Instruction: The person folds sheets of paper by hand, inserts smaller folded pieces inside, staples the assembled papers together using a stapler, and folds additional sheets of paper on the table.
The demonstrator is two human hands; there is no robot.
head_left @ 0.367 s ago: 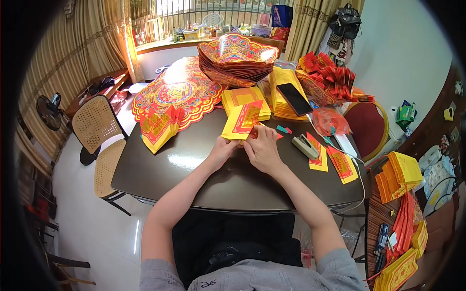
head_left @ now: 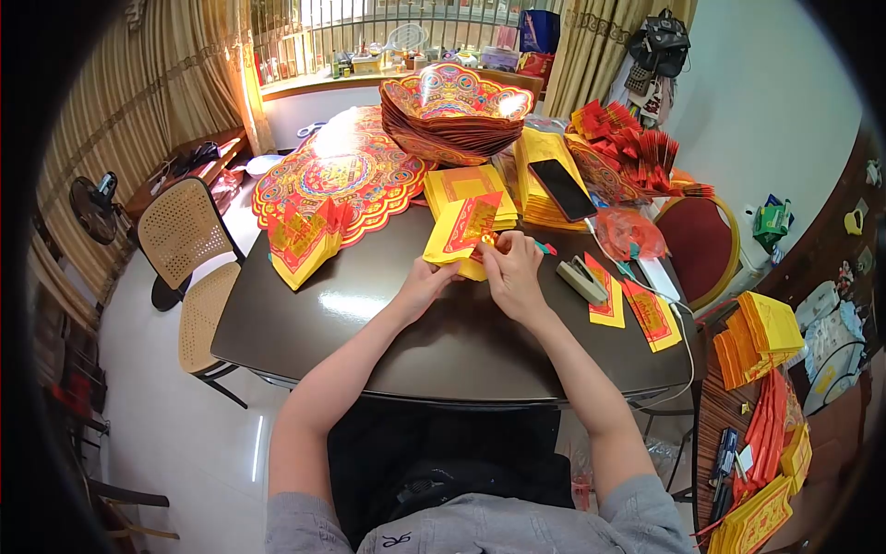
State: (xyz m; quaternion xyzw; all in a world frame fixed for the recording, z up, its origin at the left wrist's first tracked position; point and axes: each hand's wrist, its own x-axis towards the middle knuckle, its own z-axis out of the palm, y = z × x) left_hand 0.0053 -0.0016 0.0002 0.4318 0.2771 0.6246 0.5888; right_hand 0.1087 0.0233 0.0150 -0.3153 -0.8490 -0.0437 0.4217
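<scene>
A folded yellow-and-red printed paper (head_left: 466, 224) is held over the dark table in front of me. My left hand (head_left: 426, 288) pinches its lower left side, fingers closed. At its right edge my right hand (head_left: 512, 277) has thumb and fingertips closed on the paper. Part of the lower fold is hidden behind my fingers. To the right lie a stapler (head_left: 581, 280) and two red-and-yellow paper strips, one (head_left: 604, 300) beside the stapler and the other (head_left: 651, 314) further right. Folded papers (head_left: 303, 247) with pointed red tips rest at the table's left.
Behind my hands are a stack of yellow papers (head_left: 461, 185), ornate paper bowls (head_left: 452, 129) and a round printed sheet (head_left: 337, 175). A phone (head_left: 561, 189) with a white cable lies on yellow paper. Red folded papers (head_left: 628, 148) are heaped at back right. A chair (head_left: 189, 240) stands left.
My right hand has moved slightly right and up along the paper's edge, uncovering more of its lower yellow part. My left hand keeps its hold, almost unmoved.
</scene>
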